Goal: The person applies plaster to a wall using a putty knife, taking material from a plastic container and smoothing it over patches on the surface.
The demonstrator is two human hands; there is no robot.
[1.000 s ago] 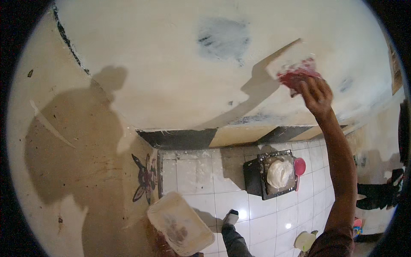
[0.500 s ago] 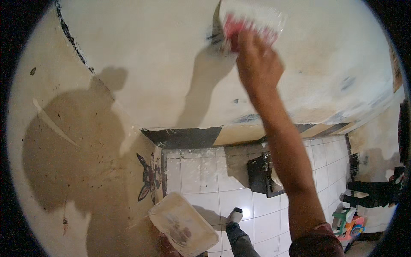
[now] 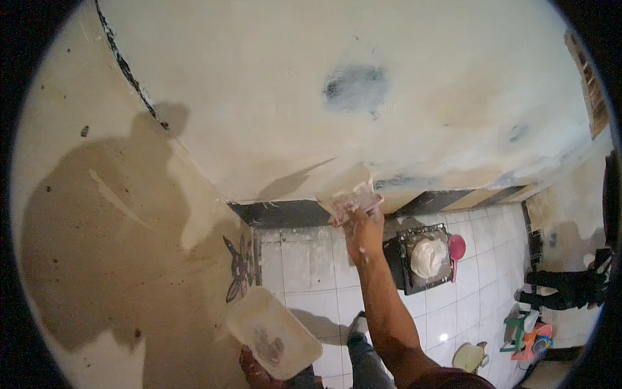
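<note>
My right hand [image 3: 364,236] is closed around a wide putty scraper [image 3: 355,188], its reddish surface smeared with white. The scraper is low at the plastered wall [image 3: 259,97], just above the dark and tan band along its foot; I cannot tell whether its blade touches. My left hand [image 3: 256,371], partly hidden at the lower edge, grips a cream plastic tray [image 3: 301,340] with greyish smears in its middle. A dark grey patch [image 3: 356,87] shows on the wall above the scraper.
On the tiled floor stands a black container [image 3: 407,285] with a white paste mound [image 3: 427,257] on top. A pink dipper [image 3: 457,246] lies beside it. To the right are a yellowish pan-like item [image 3: 468,358], a green stool [image 3: 515,330] and another person's dark-trousered legs [image 3: 557,288].
My right hand has brought the scraper down from high on the wall to near its foot, uncovering the dark patch. The tray stays in my left hand, nearly in place.
</note>
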